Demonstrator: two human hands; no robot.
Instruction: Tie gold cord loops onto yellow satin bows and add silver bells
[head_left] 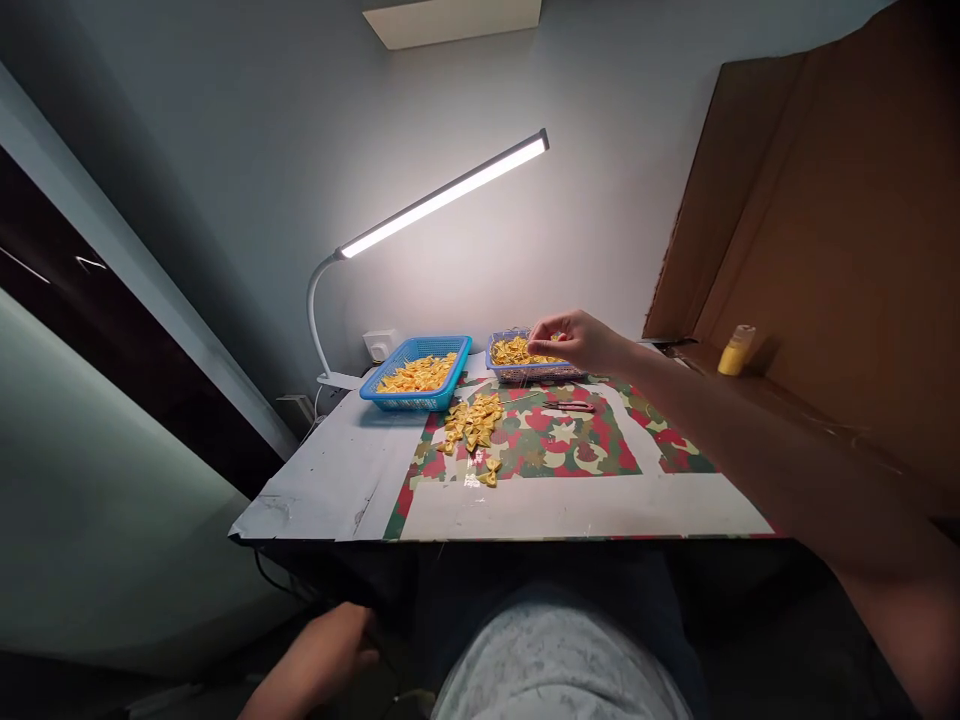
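Observation:
My right hand (571,340) reaches out over the right blue basket (499,345) at the back of the table, fingers pinched together on the small yellow pieces (513,351) inside it. What exactly the fingertips hold is too small to name. My left hand (324,655) hangs low below the table's front edge beside my lap, fingers curled, with its contents hidden. A loose pile of yellow bow-shaped pieces (474,422) lies on the camouflage-patterned mat (570,450).
A second blue basket (418,377) full of yellow pieces stands at the back left. A white desk lamp (442,195) arches over the table. A red-handled tool (574,407) lies on the mat. A yellow bottle (736,350) stands on the brown ledge at right.

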